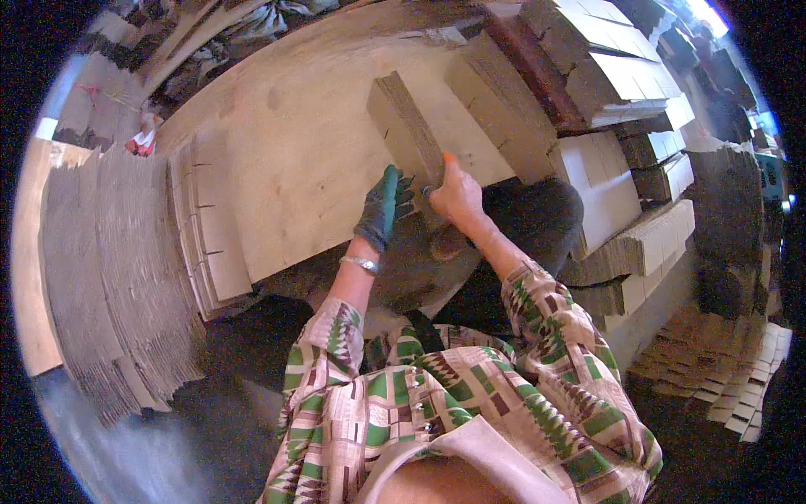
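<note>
A narrow stack of slotted brown cardboard pieces (406, 122) stands on edge on the pale wooden board in front of me, its near end reaching the board's front edge. My right hand (458, 195), bare with an orange cover on one fingertip, is closed on that near end. Just left of it, my left hand (384, 206) wears a dark green and grey glove. Its fingers point toward the stack and look apart; whether they touch the cardboard I cannot tell. A silver bracelet circles the left wrist.
The wooden board (285, 168) spans the middle. Tall cardboard stacks (126, 252) stand at left, beside slotted sheets (210, 227). Another row of cardboard (504, 109) leans on the board's right, with more piles (621, 84) beyond. Cardboard bundles (714, 370) lie low at right.
</note>
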`<state>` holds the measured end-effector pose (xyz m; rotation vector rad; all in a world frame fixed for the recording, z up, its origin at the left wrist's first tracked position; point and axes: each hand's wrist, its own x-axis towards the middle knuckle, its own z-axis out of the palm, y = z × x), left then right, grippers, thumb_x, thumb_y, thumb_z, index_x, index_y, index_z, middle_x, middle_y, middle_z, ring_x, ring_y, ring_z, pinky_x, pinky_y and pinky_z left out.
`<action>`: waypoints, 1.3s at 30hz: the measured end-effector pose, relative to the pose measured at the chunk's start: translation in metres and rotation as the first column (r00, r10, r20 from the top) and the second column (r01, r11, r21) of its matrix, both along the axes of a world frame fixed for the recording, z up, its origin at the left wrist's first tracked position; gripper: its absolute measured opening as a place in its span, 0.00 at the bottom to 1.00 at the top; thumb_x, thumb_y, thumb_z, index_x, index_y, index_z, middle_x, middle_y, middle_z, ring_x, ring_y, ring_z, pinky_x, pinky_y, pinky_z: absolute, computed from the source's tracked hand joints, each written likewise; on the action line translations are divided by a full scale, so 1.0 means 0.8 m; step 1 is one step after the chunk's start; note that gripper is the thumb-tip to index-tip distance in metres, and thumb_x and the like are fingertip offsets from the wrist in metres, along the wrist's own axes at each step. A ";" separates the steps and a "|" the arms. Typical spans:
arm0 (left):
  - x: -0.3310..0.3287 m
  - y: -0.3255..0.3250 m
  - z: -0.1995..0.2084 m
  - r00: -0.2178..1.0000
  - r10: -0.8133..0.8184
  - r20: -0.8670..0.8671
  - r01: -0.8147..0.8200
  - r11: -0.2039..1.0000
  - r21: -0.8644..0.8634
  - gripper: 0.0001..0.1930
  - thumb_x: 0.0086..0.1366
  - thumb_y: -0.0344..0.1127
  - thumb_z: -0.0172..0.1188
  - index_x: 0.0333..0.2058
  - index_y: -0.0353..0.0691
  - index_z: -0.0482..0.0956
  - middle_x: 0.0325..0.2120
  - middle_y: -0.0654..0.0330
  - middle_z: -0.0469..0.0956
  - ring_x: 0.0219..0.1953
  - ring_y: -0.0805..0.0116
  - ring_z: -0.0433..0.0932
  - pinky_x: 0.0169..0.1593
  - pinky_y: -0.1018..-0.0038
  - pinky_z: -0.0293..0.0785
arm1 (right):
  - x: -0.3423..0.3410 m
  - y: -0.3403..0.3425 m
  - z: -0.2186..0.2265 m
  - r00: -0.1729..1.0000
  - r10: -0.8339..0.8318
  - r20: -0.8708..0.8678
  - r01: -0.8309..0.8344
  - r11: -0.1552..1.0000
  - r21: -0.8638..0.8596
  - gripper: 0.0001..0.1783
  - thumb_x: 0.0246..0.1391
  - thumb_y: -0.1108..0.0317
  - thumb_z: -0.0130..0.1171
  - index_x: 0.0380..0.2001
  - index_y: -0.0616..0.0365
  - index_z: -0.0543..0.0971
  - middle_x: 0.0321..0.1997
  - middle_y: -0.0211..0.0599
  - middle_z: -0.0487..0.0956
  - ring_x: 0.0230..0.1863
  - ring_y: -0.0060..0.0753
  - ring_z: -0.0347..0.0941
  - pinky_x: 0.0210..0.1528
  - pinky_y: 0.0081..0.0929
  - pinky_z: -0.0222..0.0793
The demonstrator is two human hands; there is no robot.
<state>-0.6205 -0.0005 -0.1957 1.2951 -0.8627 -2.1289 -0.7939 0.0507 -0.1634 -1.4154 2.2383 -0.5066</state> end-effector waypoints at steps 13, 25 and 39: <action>0.050 0.033 -0.120 0.987 -0.136 0.085 0.160 0.834 -0.528 0.30 0.71 0.50 0.57 0.63 0.36 0.68 0.55 0.48 0.76 0.49 0.57 0.79 0.50 0.63 0.78 | -0.184 -0.044 0.009 0.966 -0.202 -0.163 0.211 0.977 0.039 0.43 0.45 0.64 0.65 0.66 0.56 0.64 0.59 0.61 0.73 0.56 0.62 0.74 0.57 0.53 0.71; 0.062 0.056 -0.096 0.992 0.026 -0.127 -0.012 0.994 0.108 0.24 0.73 0.47 0.54 0.60 0.38 0.72 0.48 0.56 0.80 0.46 0.63 0.81 0.47 0.69 0.80 | -0.169 0.009 -0.013 0.766 -0.639 -0.072 0.594 0.746 -0.302 0.67 0.41 0.52 0.76 0.70 0.72 0.44 0.72 0.69 0.53 0.72 0.69 0.49 0.74 0.52 0.46; 0.108 0.034 -0.041 0.994 0.100 -0.041 -0.108 0.940 -0.323 0.22 0.72 0.44 0.56 0.57 0.35 0.75 0.49 0.55 0.81 0.48 0.67 0.81 0.54 0.70 0.78 | -0.169 -0.019 -0.002 0.843 -0.487 -0.231 0.331 0.806 -0.491 0.49 0.40 0.67 0.67 0.67 0.64 0.59 0.69 0.59 0.63 0.69 0.63 0.59 0.71 0.46 0.57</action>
